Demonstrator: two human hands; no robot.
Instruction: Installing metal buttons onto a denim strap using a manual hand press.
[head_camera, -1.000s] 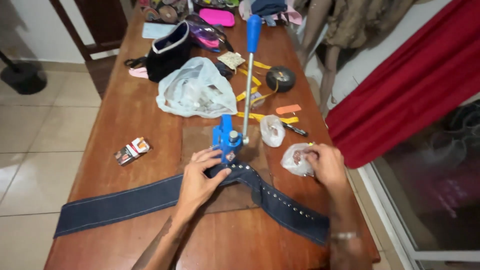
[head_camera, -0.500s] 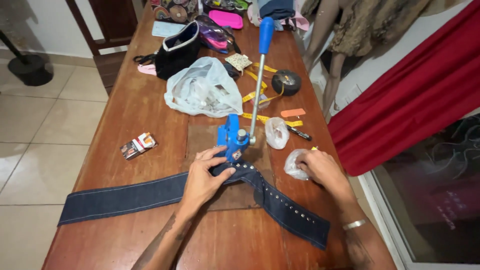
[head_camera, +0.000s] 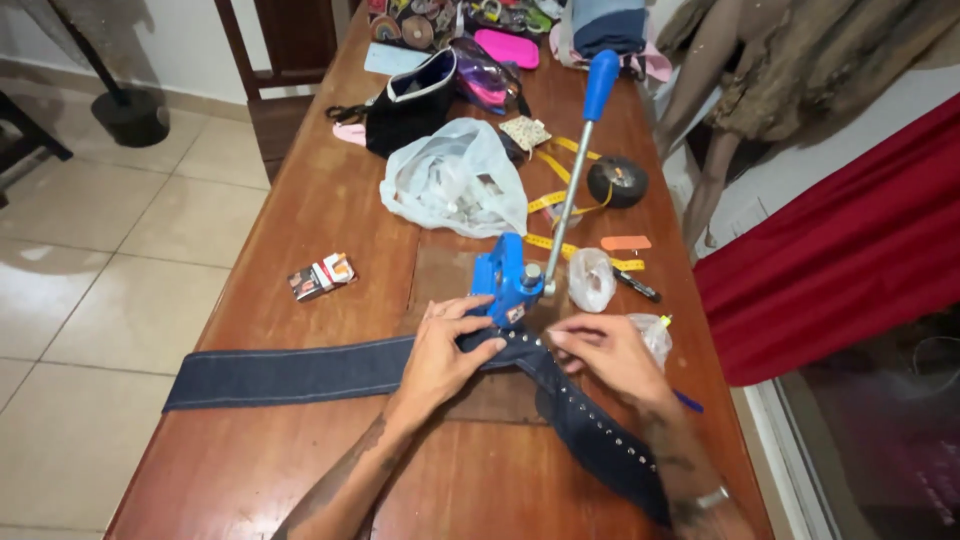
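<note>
On wooden table (head_camera: 330, 210), left hand (head_camera: 445, 350) presses denim strip (head_camera: 290, 372); right hand (head_camera: 605, 350) seemingly pinches it.

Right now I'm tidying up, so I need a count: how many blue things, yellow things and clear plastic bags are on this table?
Blue: 2, hand press, denim strip
Yellow: 1, tape measure
Clear plastic bags: 3, large, small, small
Total: 6

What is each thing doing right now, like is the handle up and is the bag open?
press handle: raised, tilted back
blue press: upright, denim strip under it
denim strip: flat on table, studded at right end
left hand: pressing strip flat
right hand: fingertips pinched over strip
white plastic bag: open, crumpled
tape measure: unrolled
</note>
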